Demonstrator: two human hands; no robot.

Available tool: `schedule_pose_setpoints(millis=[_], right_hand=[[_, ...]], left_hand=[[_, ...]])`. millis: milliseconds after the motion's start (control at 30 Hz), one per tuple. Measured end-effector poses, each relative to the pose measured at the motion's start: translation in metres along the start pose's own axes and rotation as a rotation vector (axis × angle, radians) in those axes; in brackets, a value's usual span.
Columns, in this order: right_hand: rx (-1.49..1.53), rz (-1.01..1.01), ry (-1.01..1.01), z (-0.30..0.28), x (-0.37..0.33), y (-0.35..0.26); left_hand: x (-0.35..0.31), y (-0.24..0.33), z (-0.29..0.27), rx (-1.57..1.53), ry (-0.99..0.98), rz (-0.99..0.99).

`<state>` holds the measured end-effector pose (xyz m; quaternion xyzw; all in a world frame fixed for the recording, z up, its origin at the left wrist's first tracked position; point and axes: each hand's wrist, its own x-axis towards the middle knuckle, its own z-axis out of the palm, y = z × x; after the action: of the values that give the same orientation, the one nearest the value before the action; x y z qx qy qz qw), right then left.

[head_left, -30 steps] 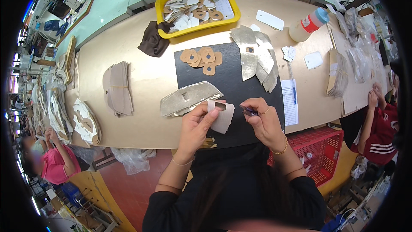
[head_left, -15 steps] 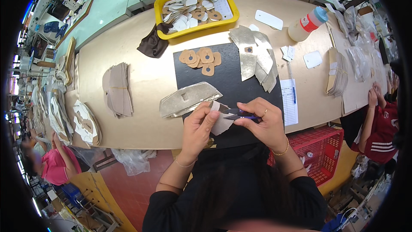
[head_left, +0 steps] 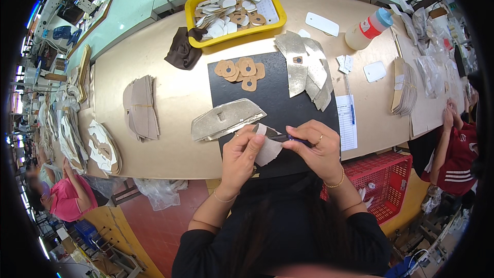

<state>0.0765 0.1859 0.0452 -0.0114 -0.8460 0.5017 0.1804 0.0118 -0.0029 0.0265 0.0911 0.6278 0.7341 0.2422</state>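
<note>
My left hand [head_left: 241, 153] pinches a folded pale grey leather-like piece [head_left: 268, 153] over the front of a black mat [head_left: 278, 90]. Dark blue thread snips [head_left: 298, 140] are gripped in my right hand [head_left: 316, 145], their blades closed together at the piece. Whether the blades have material between them cannot be made out. Just beyond my left hand lies a metallic-looking curved panel [head_left: 229, 114] with a small square opening. Small tan pieces with dark holes [head_left: 248, 66] are piled farther back on the mat. More silvery panels [head_left: 309, 69] overlap at its right.
At the back stands a yellow tray [head_left: 283, 16] full of small cut pieces, beside a dark cloth [head_left: 181, 51]. A bottle [head_left: 363, 33] and paper sheet [head_left: 347, 128] are to the right. Tied panel stacks [head_left: 141, 105] lie left. A red crate [head_left: 399, 188] sits below; co-workers flank the table.
The snips' blades have come together from slightly apart. My left hand and the grey piece have shifted slightly.
</note>
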Motion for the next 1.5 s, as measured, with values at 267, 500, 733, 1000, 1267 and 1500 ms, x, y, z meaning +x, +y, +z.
schedule_pose_setpoints(millis=[267,500,733,1000,1267,1500], right_hand=[[0.021,0.039,-0.011,0.000,0.001,-0.003],[0.031,0.041,-0.016,0.000,0.001,-0.001],[0.053,0.052,0.008,0.001,-0.002,0.001],[0.174,0.220,0.061,-0.006,-0.001,0.005],[0.301,0.324,-0.058,-0.004,0.000,0.007],[0.297,0.307,-0.062,-0.005,-0.001,0.009]], left_hand=[[0.000,0.002,-0.001,0.047,-0.015,0.009],[0.000,-0.001,0.000,0.045,-0.018,-0.003],[0.001,-0.003,-0.002,0.079,-0.033,0.020],[0.002,0.005,-0.001,-0.026,-0.042,0.066],[0.001,0.009,0.002,0.203,-0.053,0.180],[0.000,0.007,0.002,0.151,-0.057,0.152]])
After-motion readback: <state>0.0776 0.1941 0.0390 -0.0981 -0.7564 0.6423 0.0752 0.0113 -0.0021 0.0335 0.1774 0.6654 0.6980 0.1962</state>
